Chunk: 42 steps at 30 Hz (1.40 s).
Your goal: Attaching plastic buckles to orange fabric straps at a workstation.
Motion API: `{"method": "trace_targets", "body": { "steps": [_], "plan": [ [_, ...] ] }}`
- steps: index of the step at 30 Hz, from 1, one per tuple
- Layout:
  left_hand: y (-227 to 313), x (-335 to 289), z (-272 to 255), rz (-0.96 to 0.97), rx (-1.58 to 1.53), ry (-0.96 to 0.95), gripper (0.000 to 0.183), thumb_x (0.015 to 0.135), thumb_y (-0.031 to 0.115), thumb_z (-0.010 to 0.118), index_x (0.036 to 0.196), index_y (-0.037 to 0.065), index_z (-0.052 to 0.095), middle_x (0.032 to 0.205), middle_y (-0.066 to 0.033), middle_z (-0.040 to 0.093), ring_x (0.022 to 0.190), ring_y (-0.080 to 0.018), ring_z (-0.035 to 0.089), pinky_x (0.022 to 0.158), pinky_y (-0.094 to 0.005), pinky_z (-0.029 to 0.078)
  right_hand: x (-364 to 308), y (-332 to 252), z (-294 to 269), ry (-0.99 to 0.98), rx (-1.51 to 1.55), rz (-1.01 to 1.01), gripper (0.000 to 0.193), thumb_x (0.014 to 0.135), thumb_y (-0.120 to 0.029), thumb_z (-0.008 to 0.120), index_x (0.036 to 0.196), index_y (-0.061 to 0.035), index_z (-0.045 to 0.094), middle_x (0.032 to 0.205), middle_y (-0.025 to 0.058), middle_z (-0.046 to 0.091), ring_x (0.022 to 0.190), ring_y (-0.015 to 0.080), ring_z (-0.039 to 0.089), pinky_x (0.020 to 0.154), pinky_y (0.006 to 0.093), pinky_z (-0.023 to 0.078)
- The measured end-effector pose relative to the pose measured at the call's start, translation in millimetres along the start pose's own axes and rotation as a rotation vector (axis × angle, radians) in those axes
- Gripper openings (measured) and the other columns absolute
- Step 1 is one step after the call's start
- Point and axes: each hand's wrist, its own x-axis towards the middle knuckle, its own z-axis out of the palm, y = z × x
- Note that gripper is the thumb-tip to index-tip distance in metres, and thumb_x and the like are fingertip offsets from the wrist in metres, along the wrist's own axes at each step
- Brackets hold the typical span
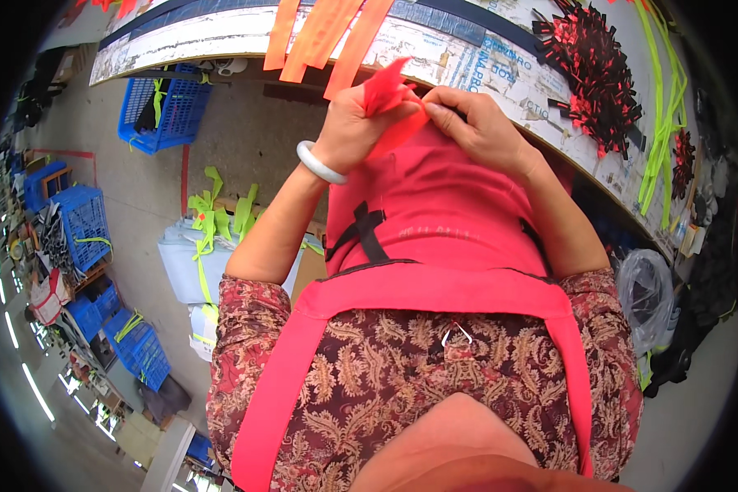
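My left hand, with a pale bangle on the wrist, is closed around a bunched red fabric strip that sticks up past the fingers. Close by on its right, my right hand pinches thumb against fingers where the red fabric reaches it; the fingertips partly hide what is held. Both hands are above the red apron I wear, just in front of the table edge. Flat orange strips hang over that edge, beyond my left hand.
The worn white table carries a heap of short black and red pieces and long yellow-green strips on the right. Blue plastic baskets stand at left. A clear plastic bag is at my right.
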Motion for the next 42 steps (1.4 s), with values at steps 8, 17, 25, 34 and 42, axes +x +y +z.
{"method": "trace_targets", "body": {
  "steps": [8,17,25,34,42],
  "plan": [
    [-15,-7,7,0.211,0.328,0.021,0.010,0.079,0.000,0.068,0.082,0.001,0.059,0.071,-0.0051,0.055,0.062,-0.0136,0.052,0.058,-0.0268,0.044,-3,8,20,-0.027,0.506,0.313,0.018,0.091,-0.017,0.054,0.085,-0.0022,0.060,0.065,-0.0048,0.049,0.058,0.0027,0.043,0.051,0.0213,0.035],
    [-11,-4,9,-0.207,-0.134,-0.110,0.008,0.089,0.007,0.065,0.087,0.000,0.063,0.075,-0.0032,0.063,0.068,-0.0093,0.058,0.063,-0.0237,0.047,5,34,19,0.156,0.835,0.389,0.026,0.095,-0.027,0.058,0.085,-0.0042,0.061,0.067,-0.0031,0.048,0.057,0.0030,0.038,0.050,0.0175,0.031],
    [-16,-7,25,-0.375,-0.091,-0.197,0.013,0.082,0.008,0.073,0.091,0.001,0.067,0.071,-0.0001,0.062,0.064,-0.0074,0.057,0.059,-0.0231,0.047,13,30,25,0.421,0.882,0.259,0.018,0.096,-0.020,0.057,0.086,-0.0053,0.059,0.065,-0.0046,0.043,0.051,0.0031,0.035,0.046,0.0177,0.028],
    [-16,-7,18,-0.079,0.090,-0.088,0.011,0.082,0.006,0.070,0.090,-0.001,0.068,0.068,-0.0011,0.062,0.065,-0.0039,0.052,0.059,-0.0232,0.045,-6,2,-14,0.252,-0.080,-0.048,0.017,0.092,-0.015,0.060,0.100,-0.0015,0.067,0.082,0.0029,0.067,0.070,0.0117,0.062,0.066,0.0249,0.050],
    [-22,-4,12,-0.204,-0.016,-0.071,0.016,0.085,0.006,0.067,0.099,0.000,0.068,0.078,-0.0015,0.064,0.071,-0.0054,0.055,0.063,-0.0216,0.045,-14,21,-3,0.041,0.555,0.337,0.022,0.094,-0.016,0.058,0.108,-0.0002,0.064,0.081,0.0023,0.065,0.061,0.0042,0.052,0.053,0.0174,0.043]
  ]
}}
